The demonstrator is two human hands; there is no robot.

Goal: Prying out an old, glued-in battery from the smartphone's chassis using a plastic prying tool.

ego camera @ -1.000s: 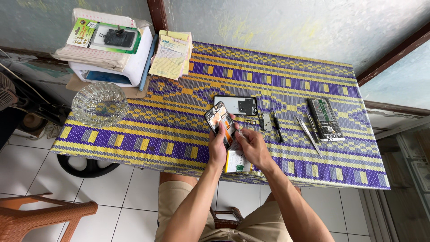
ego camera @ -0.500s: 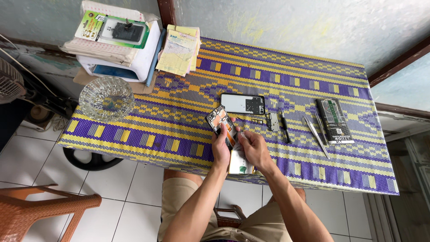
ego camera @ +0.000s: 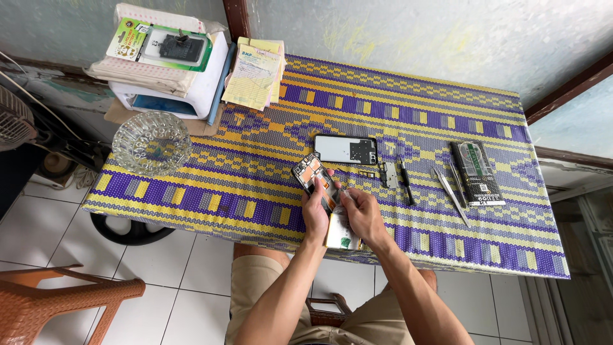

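An opened phone (ego camera: 314, 180) (its back removed, inner parts showing) is clasped in the left hand (ego camera: 315, 216), fingers closed around its lower end, and it is held tilted just above the woven mat (ego camera: 255, 185). The right hand (ego camera: 362, 214) is closed against the phone's lower edge, fingertips pinched there, over a flat battery (ego camera: 341, 234) beneath both hands. Just beyond the hands a back cover (ego camera: 345, 149) is laid, with tweezers (ego camera: 451, 192) farther right and a glass bowl (ego camera: 151, 142) well off left.

wall (ego camera: 408, 38): pale, stained | floor (ego camera: 45, 230): white tiles | chair (ego camera: 57, 300): orange plastic
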